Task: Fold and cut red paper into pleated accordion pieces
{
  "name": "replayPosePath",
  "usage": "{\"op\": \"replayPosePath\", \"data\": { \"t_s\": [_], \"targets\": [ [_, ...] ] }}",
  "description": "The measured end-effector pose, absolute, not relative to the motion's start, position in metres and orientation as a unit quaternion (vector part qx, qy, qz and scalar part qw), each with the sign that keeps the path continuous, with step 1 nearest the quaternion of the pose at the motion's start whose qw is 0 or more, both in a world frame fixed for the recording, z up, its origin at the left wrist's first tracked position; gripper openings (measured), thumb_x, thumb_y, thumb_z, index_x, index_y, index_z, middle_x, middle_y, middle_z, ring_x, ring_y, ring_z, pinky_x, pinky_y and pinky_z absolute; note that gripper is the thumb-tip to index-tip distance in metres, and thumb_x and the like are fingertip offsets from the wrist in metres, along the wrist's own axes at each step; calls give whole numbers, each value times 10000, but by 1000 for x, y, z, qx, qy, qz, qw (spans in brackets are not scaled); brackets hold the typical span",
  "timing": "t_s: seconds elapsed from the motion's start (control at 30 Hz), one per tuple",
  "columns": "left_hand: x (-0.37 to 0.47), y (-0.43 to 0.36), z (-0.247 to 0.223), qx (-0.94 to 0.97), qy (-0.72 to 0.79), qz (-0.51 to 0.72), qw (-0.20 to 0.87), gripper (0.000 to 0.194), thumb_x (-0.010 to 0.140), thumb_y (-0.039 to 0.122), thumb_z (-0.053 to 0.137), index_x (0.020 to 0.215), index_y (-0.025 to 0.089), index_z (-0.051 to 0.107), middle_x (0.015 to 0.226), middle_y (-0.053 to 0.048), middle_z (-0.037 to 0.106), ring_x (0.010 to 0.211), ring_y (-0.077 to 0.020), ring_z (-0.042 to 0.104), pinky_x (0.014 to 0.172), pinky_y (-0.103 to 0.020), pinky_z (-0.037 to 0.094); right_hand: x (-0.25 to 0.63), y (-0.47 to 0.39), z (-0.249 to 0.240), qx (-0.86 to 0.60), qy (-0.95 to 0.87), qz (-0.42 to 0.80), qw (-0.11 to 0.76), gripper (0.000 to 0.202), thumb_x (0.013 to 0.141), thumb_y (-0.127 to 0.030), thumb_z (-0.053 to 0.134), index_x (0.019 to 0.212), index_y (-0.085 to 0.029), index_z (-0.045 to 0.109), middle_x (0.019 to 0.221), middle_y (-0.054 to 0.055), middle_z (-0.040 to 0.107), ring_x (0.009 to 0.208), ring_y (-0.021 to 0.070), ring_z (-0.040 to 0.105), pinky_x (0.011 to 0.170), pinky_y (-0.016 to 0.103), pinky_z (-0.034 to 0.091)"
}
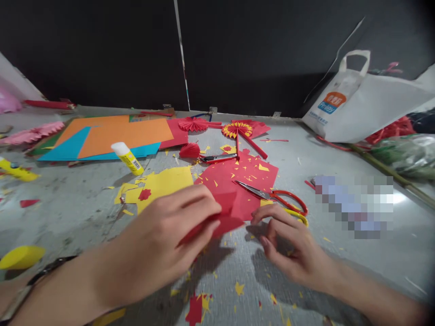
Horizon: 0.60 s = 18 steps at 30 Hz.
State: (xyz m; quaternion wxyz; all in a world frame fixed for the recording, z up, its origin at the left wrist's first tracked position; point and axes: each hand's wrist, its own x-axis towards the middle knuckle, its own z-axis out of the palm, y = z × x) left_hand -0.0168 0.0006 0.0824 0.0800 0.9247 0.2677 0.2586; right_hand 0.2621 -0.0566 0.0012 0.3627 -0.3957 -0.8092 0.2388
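In the head view, my left hand pinches a folded piece of red paper between thumb and fingers, part of it hidden by the hand. My right hand hovers just right of it, fingers apart and holding nothing. Beyond the right hand lie scissors with red and yellow handles and parted blades, partly on a large red sheet. A yellow sheet with a small red cut-out is behind my left hand. A utility knife lies at the red sheet's far edge.
A glue stick stands near orange sheets and blue card. Pleated paper fans lie toward the black wall. A white bag stands at back right. Paper scraps litter the table.
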Motion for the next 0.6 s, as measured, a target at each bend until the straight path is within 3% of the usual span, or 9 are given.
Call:
{"op": "replayPosePath", "data": {
  "t_s": [0.2,0.37,0.5,0.6],
  "targets": [
    [-10,0,57,936,245,188,170,309,1070,97,390,1077,186,687,1025,-55,680,875,-165,673,780,-266,561,264,-60,-1,-418,-800,235,361,306,830,15,574,901,-260,461,1175,68,614,1097,236,629,880,392,531],
    [-10,9,45,943,259,91,188,215,1004,76,496,979,185,680,1015,-56,669,897,-188,664,784,-270,543,265,-59,0,-395,-827,228,329,361,884,15,548,1127,-252,558,1222,88,638,1182,226,616,999,411,532],
    [-9,11,40,949,237,64,199,184,998,106,535,1009,190,698,1055,-70,680,954,-207,669,845,-297,550,264,-59,7,-347,-870,248,247,296,942,-190,709,1222,-233,623,1301,98,673,1289,235,599,1101,401,510],
    [-9,11,35,952,226,79,193,210,1011,113,521,1068,189,709,1145,-94,689,1023,-218,674,902,-315,558,262,-60,12,-302,-901,239,199,443,897,-379,804,1274,-202,652,1366,134,673,1319,268,608,1153,432,484]
  ]
}}
